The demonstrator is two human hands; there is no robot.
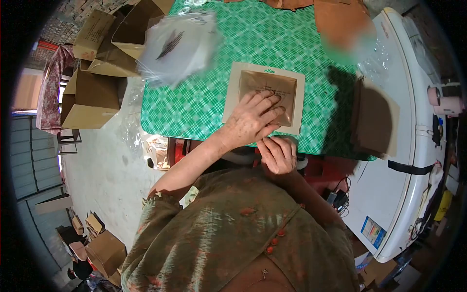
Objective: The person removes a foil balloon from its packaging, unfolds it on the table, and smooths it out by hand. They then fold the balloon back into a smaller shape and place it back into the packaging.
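A flat beige card package (pixel 228 97) with a cut-out hanging slot and a shiny clear window lies on the green checked tablecloth (pixel 189 114) in front of me. Small print shows through the window. My left hand (pixel 255 117) rests palm down across its lower middle, fingers stretched out over the window. Just below, at the table's edge, my right hand (pixel 279 153) has its fingers curled and pinched together, close to my left thumb. Whatever those fingers hold, if anything, is hidden.
A stack of clear plastic bags (pixel 177 48) lies at the back left. Brown card pieces (pixel 374 117) sit in shadow on the right, beside a white fridge (pixel 406 97). Orange-brown material (pixel 340 22) lies at the back right. Open cardboard boxes (pixel 92 97) stand left.
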